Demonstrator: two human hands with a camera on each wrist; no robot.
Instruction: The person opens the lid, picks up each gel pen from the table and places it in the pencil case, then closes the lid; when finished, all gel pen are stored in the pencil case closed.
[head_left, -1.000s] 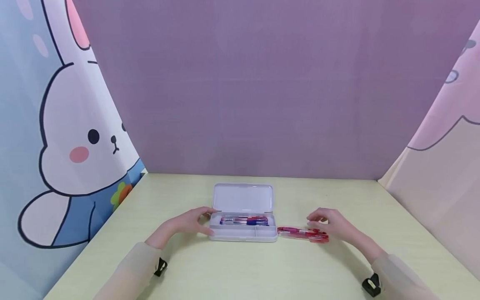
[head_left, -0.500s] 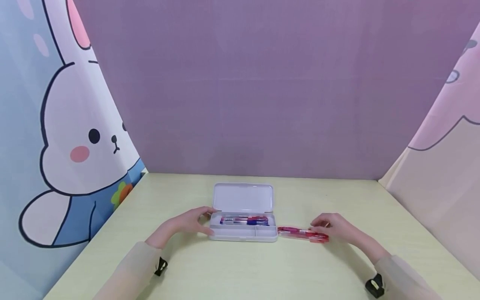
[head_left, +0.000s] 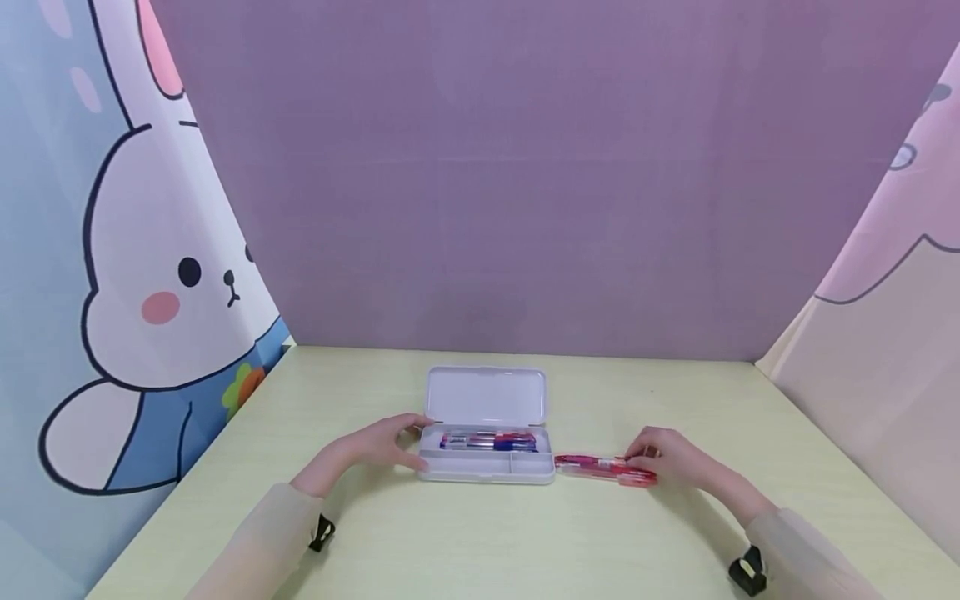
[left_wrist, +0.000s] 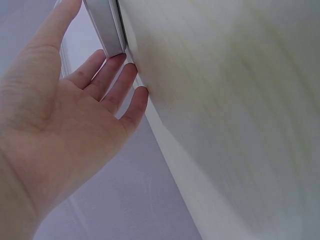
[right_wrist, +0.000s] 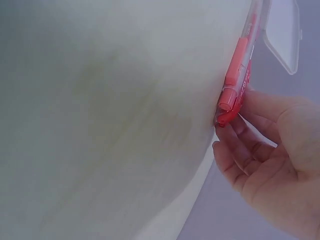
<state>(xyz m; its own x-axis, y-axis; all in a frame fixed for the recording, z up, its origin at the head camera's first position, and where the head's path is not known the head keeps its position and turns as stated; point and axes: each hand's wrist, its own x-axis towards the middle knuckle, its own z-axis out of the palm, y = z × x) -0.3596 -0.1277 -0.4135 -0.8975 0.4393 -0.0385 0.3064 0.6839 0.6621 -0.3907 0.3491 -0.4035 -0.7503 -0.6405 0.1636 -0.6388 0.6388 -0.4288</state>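
Observation:
A white plastic pencil case point(head_left: 465, 478) lies on the table with its lid point(head_left: 486, 396) raised at the back. Several pens point(head_left: 487, 442) with blue and red parts fill its rear compartment. At the case's left end my left hand point(head_left: 375, 442) rests its thumb and relaxed fingers against the corners, as the case wall point(left_wrist: 107, 27) in the left wrist view also shows. Right of the case lie red pens point(head_left: 596, 468) side by side. My right hand point(head_left: 670, 457) pinches a red pen point(right_wrist: 237, 65) near the right end of the group; the thumb is partly hidden behind it.
The pale wood table point(head_left: 480, 542) runs back to a purple backdrop point(head_left: 480, 183). A curtain with a cartoon rabbit point(head_left: 172, 250) hangs on the left, a pink and cream one point(head_left: 885, 350) on the right. The case's front compartments point(head_left: 465, 463) show no pens.
My right hand has come down and slightly to the right onto the red pens, its fingers closing on the right end. The left hand and the case have kept their place.

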